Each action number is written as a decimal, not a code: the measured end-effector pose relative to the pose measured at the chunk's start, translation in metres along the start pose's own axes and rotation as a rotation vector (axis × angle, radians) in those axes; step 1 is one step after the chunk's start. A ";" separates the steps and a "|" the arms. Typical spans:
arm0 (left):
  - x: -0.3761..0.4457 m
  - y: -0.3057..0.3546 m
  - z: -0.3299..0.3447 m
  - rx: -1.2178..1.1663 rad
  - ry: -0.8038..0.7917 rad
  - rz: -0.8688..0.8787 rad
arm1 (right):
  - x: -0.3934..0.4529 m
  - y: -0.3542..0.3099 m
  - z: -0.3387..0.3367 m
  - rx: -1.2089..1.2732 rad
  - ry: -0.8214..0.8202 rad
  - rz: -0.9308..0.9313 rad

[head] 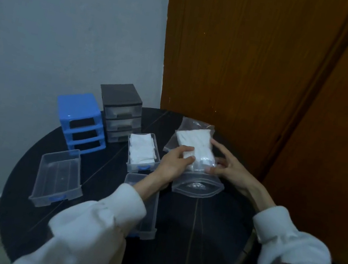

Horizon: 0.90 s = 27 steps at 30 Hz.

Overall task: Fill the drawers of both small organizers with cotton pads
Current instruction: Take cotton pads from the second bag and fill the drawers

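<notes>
Dim light over the round dark desk (198,228) left no writing legible. Both hands, left hand (172,166) and right hand (229,166), pinched the clear bag of cotton pads (195,149). Right of the emptied blue organizer (80,120), one drawer (143,152) held pads; the left sleeve (95,222) hid part of a nearer drawer (149,220).
</notes>
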<state>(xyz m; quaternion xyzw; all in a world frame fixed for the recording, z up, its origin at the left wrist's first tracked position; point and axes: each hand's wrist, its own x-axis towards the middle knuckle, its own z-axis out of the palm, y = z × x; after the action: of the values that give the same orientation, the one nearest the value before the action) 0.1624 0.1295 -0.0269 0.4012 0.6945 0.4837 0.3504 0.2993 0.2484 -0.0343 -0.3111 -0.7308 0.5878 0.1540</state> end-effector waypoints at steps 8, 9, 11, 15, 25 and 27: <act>-0.008 0.019 -0.016 -0.280 0.178 0.250 | -0.008 -0.033 0.019 0.192 0.122 -0.255; -0.009 0.019 -0.018 -0.285 0.175 0.278 | -0.007 -0.037 0.022 0.177 0.163 -0.283; -0.010 0.018 -0.024 -0.239 0.169 0.329 | -0.005 -0.040 0.028 0.172 0.200 -0.320; -0.017 0.019 -0.033 -0.214 0.128 0.422 | -0.002 -0.040 0.034 0.263 0.145 -0.372; -0.024 0.022 -0.044 -0.370 -0.009 0.266 | -0.008 -0.048 0.049 0.233 0.078 -0.435; -0.023 0.021 -0.049 -0.369 -0.021 0.263 | -0.008 -0.051 0.050 0.211 0.090 -0.424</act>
<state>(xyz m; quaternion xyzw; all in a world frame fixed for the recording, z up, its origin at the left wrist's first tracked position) 0.1339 0.0937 0.0097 0.4223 0.5322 0.6399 0.3591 0.2614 0.1991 0.0023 -0.1588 -0.7066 0.6012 0.3379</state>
